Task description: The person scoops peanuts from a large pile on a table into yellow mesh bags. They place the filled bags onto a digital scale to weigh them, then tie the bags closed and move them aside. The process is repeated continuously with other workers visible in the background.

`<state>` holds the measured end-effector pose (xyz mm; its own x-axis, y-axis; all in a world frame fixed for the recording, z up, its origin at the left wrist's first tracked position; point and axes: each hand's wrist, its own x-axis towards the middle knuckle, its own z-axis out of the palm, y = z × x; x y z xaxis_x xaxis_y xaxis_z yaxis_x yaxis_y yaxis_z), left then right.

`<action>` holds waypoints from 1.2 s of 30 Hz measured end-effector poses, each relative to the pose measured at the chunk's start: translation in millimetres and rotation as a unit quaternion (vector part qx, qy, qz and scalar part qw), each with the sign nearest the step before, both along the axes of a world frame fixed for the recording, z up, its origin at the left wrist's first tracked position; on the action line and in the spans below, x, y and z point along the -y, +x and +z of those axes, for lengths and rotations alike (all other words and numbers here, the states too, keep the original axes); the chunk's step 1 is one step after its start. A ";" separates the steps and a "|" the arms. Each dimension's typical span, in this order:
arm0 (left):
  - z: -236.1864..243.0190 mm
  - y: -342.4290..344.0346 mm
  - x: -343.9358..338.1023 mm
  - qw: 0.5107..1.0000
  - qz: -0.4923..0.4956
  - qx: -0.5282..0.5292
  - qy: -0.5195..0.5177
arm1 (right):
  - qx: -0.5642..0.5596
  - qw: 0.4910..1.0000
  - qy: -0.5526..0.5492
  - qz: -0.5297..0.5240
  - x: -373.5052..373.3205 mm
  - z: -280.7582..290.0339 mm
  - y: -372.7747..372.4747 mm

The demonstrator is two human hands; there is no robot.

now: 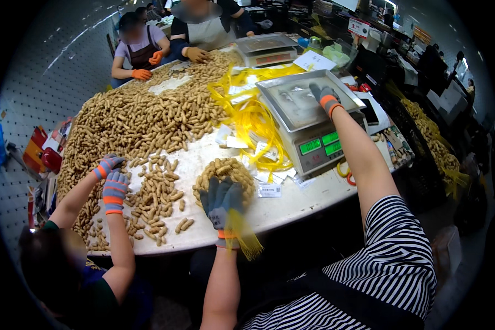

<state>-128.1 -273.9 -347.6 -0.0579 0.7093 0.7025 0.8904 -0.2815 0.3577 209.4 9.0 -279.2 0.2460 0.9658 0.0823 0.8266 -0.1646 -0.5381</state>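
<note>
My left hand (223, 202), in a grey glove with an orange cuff, grips a yellow mesh bag of peanuts (234, 169) at the table's near edge. Its fingers lie over the filled part, and the loose mesh end (243, 236) hangs down by my wrist. My right arm reaches out to a digital scale (316, 151) with a lit green display. Over the scale's metal tray (289, 102) my right hand (325, 98), gloved alike, has its fingers stretched out; I see nothing held in it. Whether the fingertips touch the tray is hard to tell.
A large heap of peanuts (143, 118) covers the table's left side. Yellow mesh bags (264, 146) and white labels (269, 190) lie beside the scale, with scissors (346, 175) at its front. A co-worker's gloved hands (114, 190) are among peanuts at left; two people stand across the table.
</note>
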 end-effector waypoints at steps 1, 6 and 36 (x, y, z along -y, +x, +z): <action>-4.2 3.2 -2.6 1.000 -0.010 -0.002 -0.002 | 0.092 0.994 -0.059 0.023 30.7 14.5 -1.2; -3.1 0.2 0.6 1.000 -0.003 -0.009 0.012 | 0.079 0.957 -0.073 0.270 111.1 5.5 -112.4; -7.6 -4.4 4.8 0.998 -0.018 0.062 0.028 | -0.415 0.826 -0.130 0.359 105.9 61.8 -116.6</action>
